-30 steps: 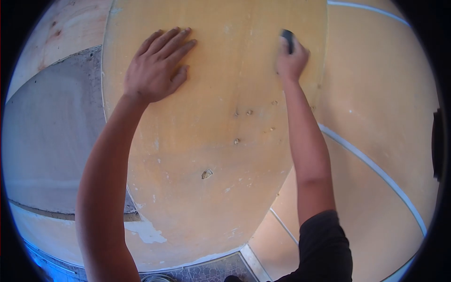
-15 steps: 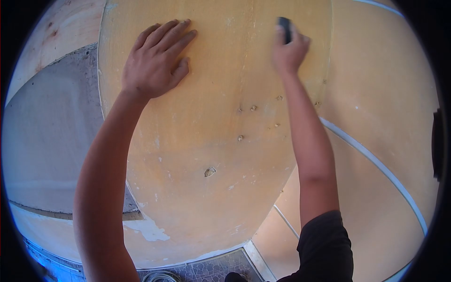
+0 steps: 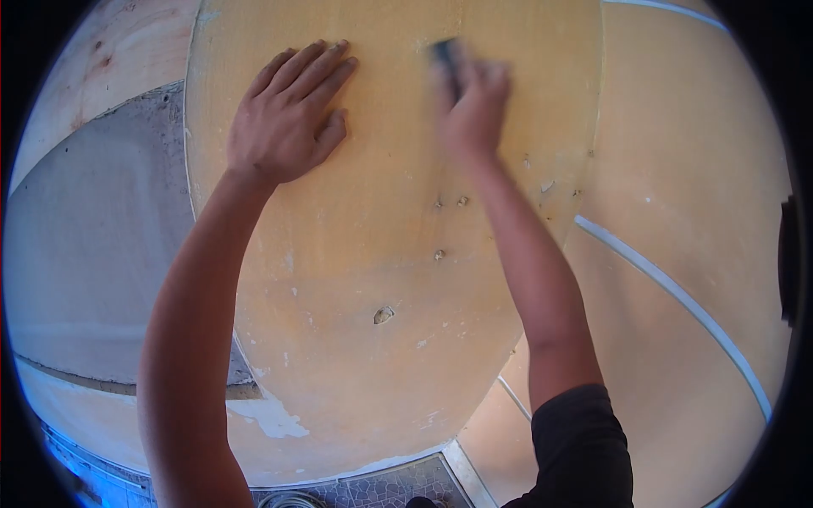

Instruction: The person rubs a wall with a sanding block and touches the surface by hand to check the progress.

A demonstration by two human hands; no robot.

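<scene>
My left hand (image 3: 292, 114) lies flat on the upper left of a yellowish wall (image 3: 356, 229), its fingers spread. Higher up and to the right, my right hand (image 3: 476, 102) is wrapped round a dark block (image 3: 446, 63), held against the same wall. Motion blurs this hand and the block, so its exact shape is unclear. Below the hands the wall shows several small holes and a larger chipped hole (image 3: 384, 315).
A grey recessed panel (image 3: 93, 254) is at the left. Pale trim (image 3: 669, 284) curves along the right wall. White bare patches (image 3: 269, 416) mark the lower wall. A coiled hose or cable (image 3: 290, 500) lies on the patterned floor (image 3: 381, 489).
My right hand has moved left across the wall with the dark block. My left hand stays on the wall. The whole view has shifted slightly.
</scene>
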